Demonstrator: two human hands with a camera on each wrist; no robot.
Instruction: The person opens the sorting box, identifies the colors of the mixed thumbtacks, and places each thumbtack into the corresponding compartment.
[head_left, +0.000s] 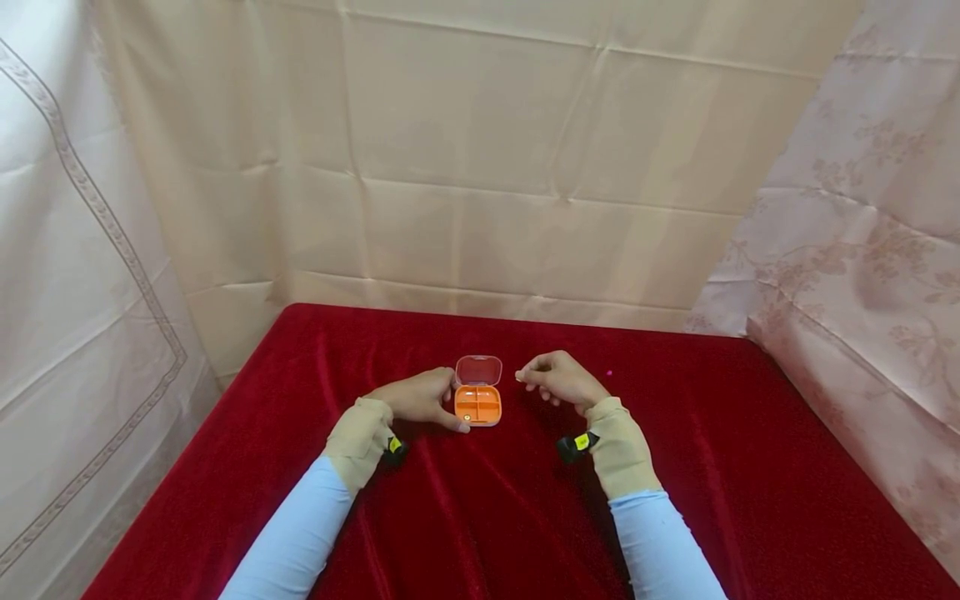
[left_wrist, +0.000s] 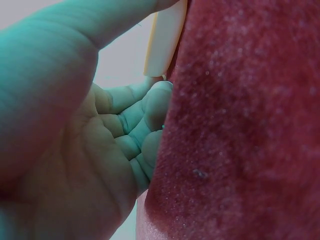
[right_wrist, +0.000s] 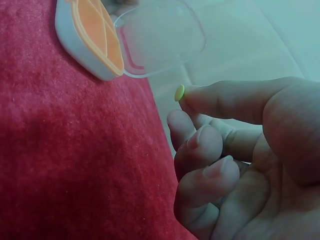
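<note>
An orange and white pill box [head_left: 489, 407] stands on the red cloth with its clear lid [head_left: 478, 370] tipped back. Its tray is split into compartments, and a small pale piece [head_left: 467, 417] lies in the front left one. My left hand [head_left: 422, 397] holds the box from its left side, thumb at the front corner and a finger by the far side; the left wrist view shows the white wall [left_wrist: 166, 42] between them. To the right of the box, my right hand [head_left: 562, 379] pinches a small yellow pill [right_wrist: 179, 93] between thumb and forefinger, the other fingers curled.
Red velvet cloth [head_left: 720, 467] covers the table. A tiny pink piece [head_left: 609, 372] lies on it, beyond my right hand. Beige curtain [head_left: 480, 167] hangs behind the table, with patterned white cloth at both sides.
</note>
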